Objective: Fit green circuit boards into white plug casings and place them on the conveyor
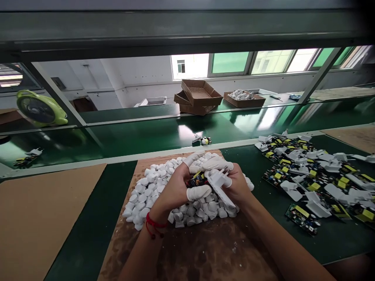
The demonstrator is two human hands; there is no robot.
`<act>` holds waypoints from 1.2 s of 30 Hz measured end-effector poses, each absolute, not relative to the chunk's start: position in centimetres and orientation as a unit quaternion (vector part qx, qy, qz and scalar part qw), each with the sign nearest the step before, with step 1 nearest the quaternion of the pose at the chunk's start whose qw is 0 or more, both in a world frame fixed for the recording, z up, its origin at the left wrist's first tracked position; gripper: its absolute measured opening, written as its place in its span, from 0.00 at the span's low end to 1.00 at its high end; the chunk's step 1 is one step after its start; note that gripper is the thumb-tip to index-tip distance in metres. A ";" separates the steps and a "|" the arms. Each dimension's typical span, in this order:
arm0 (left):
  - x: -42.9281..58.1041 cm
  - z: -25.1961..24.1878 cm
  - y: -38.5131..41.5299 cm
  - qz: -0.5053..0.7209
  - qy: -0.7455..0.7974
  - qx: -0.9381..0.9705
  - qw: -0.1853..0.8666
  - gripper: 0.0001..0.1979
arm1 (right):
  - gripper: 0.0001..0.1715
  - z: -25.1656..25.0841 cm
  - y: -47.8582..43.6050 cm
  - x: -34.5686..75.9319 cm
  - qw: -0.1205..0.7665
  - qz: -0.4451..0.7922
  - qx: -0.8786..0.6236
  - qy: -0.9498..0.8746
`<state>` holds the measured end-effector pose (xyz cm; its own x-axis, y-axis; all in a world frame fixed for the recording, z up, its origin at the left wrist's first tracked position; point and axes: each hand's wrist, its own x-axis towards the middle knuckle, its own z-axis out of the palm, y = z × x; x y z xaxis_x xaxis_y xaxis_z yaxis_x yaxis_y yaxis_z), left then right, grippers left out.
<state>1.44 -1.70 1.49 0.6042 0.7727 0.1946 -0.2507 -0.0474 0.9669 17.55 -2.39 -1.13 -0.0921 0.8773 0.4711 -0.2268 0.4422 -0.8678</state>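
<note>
White finger covers sit on several fingers of both my hands. My left hand, below which a red cord circles the wrist, is closed around a small circuit board with black and yellow parts. In my right hand is a white plug housing, tilted, its metal prongs pointing up and right. The board and housing meet between my hands; whether they are joined I cannot tell. Beneath the hands lies a heap of small white caps on a stained brown board.
To the right spreads a pile of circuit boards with white plug housings. Another such assembly lies on the green belt ahead. Cardboard trays stand beyond it. A green fan is at left, and a metal beam crosses overhead.
</note>
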 end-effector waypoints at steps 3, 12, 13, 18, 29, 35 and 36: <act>1.7 1.7 -1.9 0.399 0.195 0.592 0.672 0.47 | 0.05 -1.0 -2.6 17.4 0.595 0.407 -0.281 -0.634; 2.5 0.5 -2.2 0.449 0.185 0.523 0.700 0.48 | 0.15 -1.6 -2.5 17.7 0.590 0.449 -0.256 -0.620; 2.5 0.3 -2.2 0.453 0.193 0.520 0.698 0.47 | 0.16 -1.8 -2.5 17.5 0.592 0.467 -0.255 -0.606; 2.5 0.3 -2.2 0.455 0.218 0.501 0.704 0.48 | 0.13 -2.6 -2.2 17.0 0.593 0.533 -0.229 -0.558; 3.2 0.3 -2.5 0.464 0.211 0.467 0.722 0.36 | 0.11 -2.8 -2.0 17.4 0.586 0.555 -0.213 -0.550; 3.5 0.5 -2.5 0.444 0.220 0.469 0.731 0.38 | 0.11 -2.6 -2.1 17.4 0.584 0.558 -0.223 -0.546; 3.4 0.5 -2.6 0.443 0.224 0.471 0.729 0.38 | 0.11 -2.6 -2.1 17.4 0.584 0.558 -0.222 -0.546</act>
<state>3.45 -2.57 0.49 0.5070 0.8572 0.0901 -0.4353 0.1644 0.8851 17.45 -2.11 -2.61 -0.2194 0.8941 0.3903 -0.4093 0.2788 -0.8688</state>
